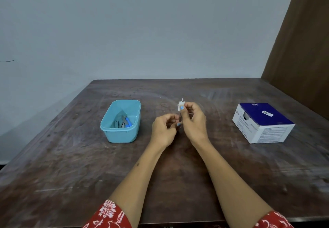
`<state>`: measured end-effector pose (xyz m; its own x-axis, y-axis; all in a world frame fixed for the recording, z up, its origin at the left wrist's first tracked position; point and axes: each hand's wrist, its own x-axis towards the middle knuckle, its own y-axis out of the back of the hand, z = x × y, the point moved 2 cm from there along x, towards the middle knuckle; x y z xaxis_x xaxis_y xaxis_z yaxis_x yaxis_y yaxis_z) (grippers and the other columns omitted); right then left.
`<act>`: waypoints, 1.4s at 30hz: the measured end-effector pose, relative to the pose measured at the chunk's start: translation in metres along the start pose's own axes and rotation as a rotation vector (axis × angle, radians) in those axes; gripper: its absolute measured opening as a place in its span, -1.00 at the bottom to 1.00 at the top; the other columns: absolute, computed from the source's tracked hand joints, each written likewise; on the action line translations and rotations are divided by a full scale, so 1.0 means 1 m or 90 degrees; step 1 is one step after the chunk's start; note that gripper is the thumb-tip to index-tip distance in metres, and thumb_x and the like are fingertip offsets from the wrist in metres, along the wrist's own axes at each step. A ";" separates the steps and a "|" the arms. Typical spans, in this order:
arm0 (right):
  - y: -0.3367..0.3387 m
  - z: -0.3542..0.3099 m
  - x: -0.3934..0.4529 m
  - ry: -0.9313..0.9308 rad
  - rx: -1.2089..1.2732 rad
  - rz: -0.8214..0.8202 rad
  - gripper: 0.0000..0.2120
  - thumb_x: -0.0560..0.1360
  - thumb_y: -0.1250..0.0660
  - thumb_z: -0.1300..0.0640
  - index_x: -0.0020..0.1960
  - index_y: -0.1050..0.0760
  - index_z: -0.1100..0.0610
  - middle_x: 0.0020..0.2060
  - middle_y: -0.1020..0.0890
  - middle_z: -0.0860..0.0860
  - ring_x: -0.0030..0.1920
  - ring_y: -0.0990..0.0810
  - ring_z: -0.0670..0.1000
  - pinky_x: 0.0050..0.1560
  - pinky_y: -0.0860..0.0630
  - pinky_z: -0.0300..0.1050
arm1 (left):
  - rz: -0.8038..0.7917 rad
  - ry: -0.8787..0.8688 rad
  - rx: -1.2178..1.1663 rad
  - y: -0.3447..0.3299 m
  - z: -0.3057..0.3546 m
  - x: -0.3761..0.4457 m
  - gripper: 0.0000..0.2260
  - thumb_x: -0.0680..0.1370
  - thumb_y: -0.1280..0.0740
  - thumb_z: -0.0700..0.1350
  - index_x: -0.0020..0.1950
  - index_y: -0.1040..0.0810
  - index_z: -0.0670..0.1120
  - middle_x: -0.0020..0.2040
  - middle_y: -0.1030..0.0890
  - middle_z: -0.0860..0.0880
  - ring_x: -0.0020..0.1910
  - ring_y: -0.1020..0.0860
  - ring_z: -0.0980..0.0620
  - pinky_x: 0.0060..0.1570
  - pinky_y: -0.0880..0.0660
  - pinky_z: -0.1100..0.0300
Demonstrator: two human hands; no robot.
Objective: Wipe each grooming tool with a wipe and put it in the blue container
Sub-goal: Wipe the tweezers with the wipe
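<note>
From my remote seat, going left to right: blue container (121, 120) sits on the table (178, 174) at about 9 o'clock from the hands, well apart from them, with several grooming tools (122, 121) already lying inside, some metal, some with blue handles; exact count I can't tell. So I judge the task mostly along: those look finished, and no loose tools show on the table. Left hand (164, 129) is at centre, fingers curled, thumb and forefinger pinching the lower end of a thin dark tool (180, 118) held roughly upright. Right hand (193, 119) is just beside it at 3 o'clock, touching or nearly so, its fingers (182, 107) curled and pinching a small white wipe (180, 105) around the tool's upper end; a sliver of the tip pokes out at 12 o'clock. Tool type too small to tell. Both hands hang above the table, not resting. Far right at 3 o'clock, a blue-and-white box (263, 122), likely the wipe supply, untouched. Left to do, my guess: finish wiping this one, drop it in the container.
</note>
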<state>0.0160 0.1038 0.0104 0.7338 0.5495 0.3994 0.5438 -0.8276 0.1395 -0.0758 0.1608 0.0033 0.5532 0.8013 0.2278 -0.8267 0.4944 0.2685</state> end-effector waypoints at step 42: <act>0.006 -0.008 -0.006 0.022 0.025 0.041 -0.91 0.53 -0.29 0.16 0.00 -0.50 0.00 -0.05 -0.61 -0.04 -0.07 -0.59 -0.13 -0.16 -0.55 -0.29 | -0.064 -0.012 -0.025 0.002 0.007 -0.005 -0.78 0.48 -0.26 -0.41 -0.04 -0.60 -0.13 -0.13 -0.63 -0.08 -0.12 -0.59 0.10 -0.10 -0.55 0.31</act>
<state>0.0113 0.0947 0.0158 0.7537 0.4906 0.4372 0.5120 -0.8555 0.0774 -0.0797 0.1550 0.0095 0.6352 0.7404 0.2199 -0.7701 0.5851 0.2543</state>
